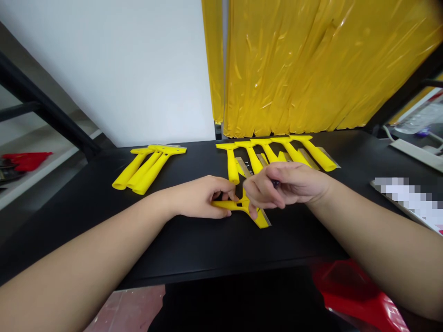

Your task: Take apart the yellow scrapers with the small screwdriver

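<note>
My left hand [199, 198] is closed round the handle of a yellow scraper [259, 218], which lies on the black table with its metal blade edge to the right. Over the scraper's head is my right hand [294, 182], its fingers curled. A small dark end shows in its grip; most of that item is hidden, and I cannot make out its kind. Just beyond my hands, several yellow scrapers [263, 150] lie in an overlapping row, some with metal blades showing between them. Three more yellow scrapers [152, 168] are stacked together, left of my hands.
The black table [180, 249] has its front edge close to me. A white panel [138, 69] and yellow plastic sheeting [311, 64] rise behind it. Black frame bars [51, 106] flank the table. A red glossy item [353, 286] sits below the edge at right.
</note>
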A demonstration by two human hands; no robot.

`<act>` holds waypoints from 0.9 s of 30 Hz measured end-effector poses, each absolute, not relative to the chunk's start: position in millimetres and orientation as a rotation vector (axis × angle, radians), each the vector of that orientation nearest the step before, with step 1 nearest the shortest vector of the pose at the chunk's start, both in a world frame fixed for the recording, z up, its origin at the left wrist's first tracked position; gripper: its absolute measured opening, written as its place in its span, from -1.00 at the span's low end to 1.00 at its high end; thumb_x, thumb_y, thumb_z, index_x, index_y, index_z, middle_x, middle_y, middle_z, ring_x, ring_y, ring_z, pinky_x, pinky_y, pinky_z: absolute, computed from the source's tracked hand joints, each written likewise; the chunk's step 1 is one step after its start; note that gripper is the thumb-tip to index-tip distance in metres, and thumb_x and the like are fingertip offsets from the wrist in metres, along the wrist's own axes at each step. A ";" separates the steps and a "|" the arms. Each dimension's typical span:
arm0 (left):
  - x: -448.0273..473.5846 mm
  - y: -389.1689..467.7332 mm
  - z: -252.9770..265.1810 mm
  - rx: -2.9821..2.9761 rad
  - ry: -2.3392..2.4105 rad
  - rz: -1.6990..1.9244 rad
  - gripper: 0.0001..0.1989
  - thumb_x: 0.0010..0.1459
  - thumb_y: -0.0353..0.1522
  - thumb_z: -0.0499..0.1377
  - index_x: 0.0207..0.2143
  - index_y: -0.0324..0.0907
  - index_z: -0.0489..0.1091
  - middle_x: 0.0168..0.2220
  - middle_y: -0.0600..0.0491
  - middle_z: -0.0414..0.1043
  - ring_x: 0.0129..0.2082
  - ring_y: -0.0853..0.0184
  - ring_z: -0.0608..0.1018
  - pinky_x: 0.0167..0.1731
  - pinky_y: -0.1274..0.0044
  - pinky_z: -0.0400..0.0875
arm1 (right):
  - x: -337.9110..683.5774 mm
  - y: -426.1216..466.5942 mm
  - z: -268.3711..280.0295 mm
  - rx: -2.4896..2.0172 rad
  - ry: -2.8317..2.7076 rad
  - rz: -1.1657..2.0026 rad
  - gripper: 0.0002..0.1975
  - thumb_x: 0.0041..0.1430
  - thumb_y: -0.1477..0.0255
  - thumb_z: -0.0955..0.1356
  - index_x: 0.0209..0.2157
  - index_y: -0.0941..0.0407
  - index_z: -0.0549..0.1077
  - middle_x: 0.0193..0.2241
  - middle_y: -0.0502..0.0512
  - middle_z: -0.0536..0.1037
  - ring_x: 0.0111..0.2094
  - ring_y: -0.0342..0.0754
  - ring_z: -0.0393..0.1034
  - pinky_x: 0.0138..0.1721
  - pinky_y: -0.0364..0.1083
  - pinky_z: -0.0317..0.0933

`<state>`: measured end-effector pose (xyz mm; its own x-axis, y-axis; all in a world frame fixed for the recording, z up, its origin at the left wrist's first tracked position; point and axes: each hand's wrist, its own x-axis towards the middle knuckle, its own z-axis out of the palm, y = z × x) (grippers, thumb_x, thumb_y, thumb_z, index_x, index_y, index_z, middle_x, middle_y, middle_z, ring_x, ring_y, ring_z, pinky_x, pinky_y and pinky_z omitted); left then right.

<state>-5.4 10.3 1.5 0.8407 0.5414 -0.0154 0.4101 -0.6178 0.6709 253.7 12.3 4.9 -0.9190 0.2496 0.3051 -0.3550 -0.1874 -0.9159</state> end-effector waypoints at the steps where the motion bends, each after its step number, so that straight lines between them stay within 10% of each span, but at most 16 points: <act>1: -5.4 10.4 1.2 2.320 0.691 0.248 -0.82 0.19 -0.31 0.36 -0.19 -0.19 0.52 -0.31 0.11 0.40 -0.42 0.41 0.40 -0.42 0.56 0.28 | 253.3 12.3 4.0 0.125 -1.701 2.172 -0.46 0.56 0.07 0.21 -0.34 0.15 0.53 -0.53 -0.03 0.30 -0.47 -0.10 0.23 -0.16 0.03 0.42; 8: -4.2 9.5 3.1 2.308 0.709 0.253 -0.83 0.17 -0.33 0.36 -0.20 -0.18 0.54 -0.31 0.11 0.41 -0.41 0.40 0.40 -0.41 0.56 0.28 | 255.3 8.5 6.1 0.079 -1.588 2.200 -0.74 0.50 0.19 0.37 -0.19 0.09 0.38 -0.37 -0.04 0.37 -0.37 -0.13 0.27 -0.10 0.00 0.39; 15: -5.3 10.4 1.5 2.335 0.706 0.235 -0.81 0.19 -0.31 0.35 -0.17 -0.18 0.54 -0.29 0.09 0.43 -0.42 0.40 0.41 -0.41 0.56 0.29 | 252.3 11.9 1.2 0.175 -1.656 2.172 -0.44 0.61 0.11 0.15 -0.15 0.20 0.59 -0.53 -0.07 0.24 -0.46 -0.11 0.16 -0.15 0.00 0.39; 21: -5.3 10.9 2.0 2.330 0.706 0.235 -0.80 0.17 -0.32 0.36 -0.15 -0.17 0.55 -0.28 0.09 0.45 -0.41 0.39 0.42 -0.40 0.56 0.30 | 253.3 7.3 6.4 0.094 -1.562 2.217 -0.79 0.52 0.22 0.35 -0.14 0.08 0.42 -0.40 -0.07 0.32 -0.41 -0.14 0.20 -0.14 -0.03 0.36; 27: -5.8 11.0 0.7 2.334 0.691 0.247 -0.82 0.18 -0.32 0.36 -0.17 -0.17 0.54 -0.29 0.09 0.45 -0.41 0.39 0.41 -0.42 0.56 0.29 | 252.6 9.9 5.1 0.094 -1.625 2.140 -0.45 0.61 0.15 0.18 -0.33 0.18 0.55 -0.48 -0.01 0.31 -0.41 -0.11 0.26 -0.13 -0.01 0.39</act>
